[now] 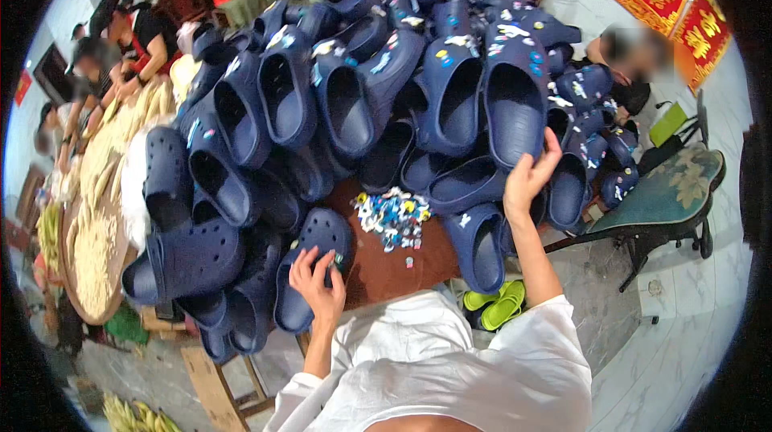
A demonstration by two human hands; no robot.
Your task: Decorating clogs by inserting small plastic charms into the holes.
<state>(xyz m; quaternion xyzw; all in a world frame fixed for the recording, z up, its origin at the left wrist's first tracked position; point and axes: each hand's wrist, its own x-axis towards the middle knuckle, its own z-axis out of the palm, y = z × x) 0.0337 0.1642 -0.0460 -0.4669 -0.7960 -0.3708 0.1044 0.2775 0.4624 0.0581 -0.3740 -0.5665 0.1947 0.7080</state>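
Note:
A dark blue clog [515, 102] with colourful charms on its toe is at the right of the pile, and my right hand [534, 177] grips it by the heel. My left hand [322, 281] has its fingers bent over a plain dark blue clog [322, 230] at the near edge of the table. No charm shows on the holes of that clog's toe. Between my hands a loose heap of small white, blue and yellow charms [394, 217] lies on the brown tabletop [378, 271]. Part of the left clog is hidden under my fingers.
Many more clogs [281, 86], several with charms, are piled along the table's far side. A round tray [88, 255] of pale pieces stands left, with people [145, 46] beyond. A green chair [667, 183] is at right; lime-green clogs [503, 305] lie on the floor.

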